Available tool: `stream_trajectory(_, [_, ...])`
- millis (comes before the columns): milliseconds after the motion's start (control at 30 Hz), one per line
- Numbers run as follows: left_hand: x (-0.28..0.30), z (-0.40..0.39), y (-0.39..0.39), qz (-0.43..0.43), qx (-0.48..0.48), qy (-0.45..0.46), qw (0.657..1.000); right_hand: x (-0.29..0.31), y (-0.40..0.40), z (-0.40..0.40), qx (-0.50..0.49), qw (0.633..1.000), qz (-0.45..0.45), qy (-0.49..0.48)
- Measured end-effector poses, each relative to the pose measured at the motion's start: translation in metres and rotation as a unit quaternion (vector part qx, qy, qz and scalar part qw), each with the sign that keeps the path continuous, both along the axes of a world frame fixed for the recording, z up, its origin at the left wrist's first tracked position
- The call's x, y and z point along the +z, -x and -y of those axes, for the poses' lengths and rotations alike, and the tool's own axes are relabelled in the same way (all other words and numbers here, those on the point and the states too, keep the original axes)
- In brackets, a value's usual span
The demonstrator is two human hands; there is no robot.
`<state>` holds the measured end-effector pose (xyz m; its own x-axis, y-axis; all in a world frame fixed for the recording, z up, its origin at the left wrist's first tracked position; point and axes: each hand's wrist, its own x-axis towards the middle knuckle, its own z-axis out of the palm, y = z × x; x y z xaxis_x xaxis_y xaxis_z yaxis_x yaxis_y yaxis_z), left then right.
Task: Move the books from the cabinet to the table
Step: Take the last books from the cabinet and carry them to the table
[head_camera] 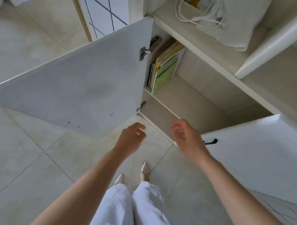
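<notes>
Head view: the cabinet [194, 98] stands with both doors swung wide. The books [162, 67] stand upright at the left end of its upper shelf. Left hand [131, 139] and right hand [188, 139] hover below, fingers loosely curled, holding nothing.

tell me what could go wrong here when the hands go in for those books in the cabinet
1. The books stand upright, packed against the left wall by the hinge; pulling a few may tip the rest over.
2. The open left door and right door flank both empty hands, left hand and right hand; an elbow could knock one.
3. The stack is mixed sizes, so thin ones may slip.
</notes>
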<state>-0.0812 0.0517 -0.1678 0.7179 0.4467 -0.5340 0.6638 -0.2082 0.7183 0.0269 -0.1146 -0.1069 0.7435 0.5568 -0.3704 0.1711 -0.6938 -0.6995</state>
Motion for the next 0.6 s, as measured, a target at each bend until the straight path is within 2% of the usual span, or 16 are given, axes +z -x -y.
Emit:
stream_trajectory(200, [-0.031, -0.006, -0.052, 0.02, 0.053, -0.003, 0.998, -0.025, -0.07, -0.04, 0.027, 1.0, -0.006, -0.003])
stream_trajectory(433, [-0.092, -0.034, -0.113, 0.058, 0.077, -0.014, 0.995, -0.087, -0.127, -0.095, -0.047, 0.995, -0.082, -0.002])
stream_trajectory(600, [-0.131, -0.062, -0.162, 0.091, 0.073, -0.029, 0.993, -0.108, -0.175, -0.133, -0.105, 0.992, -0.074, -0.02])
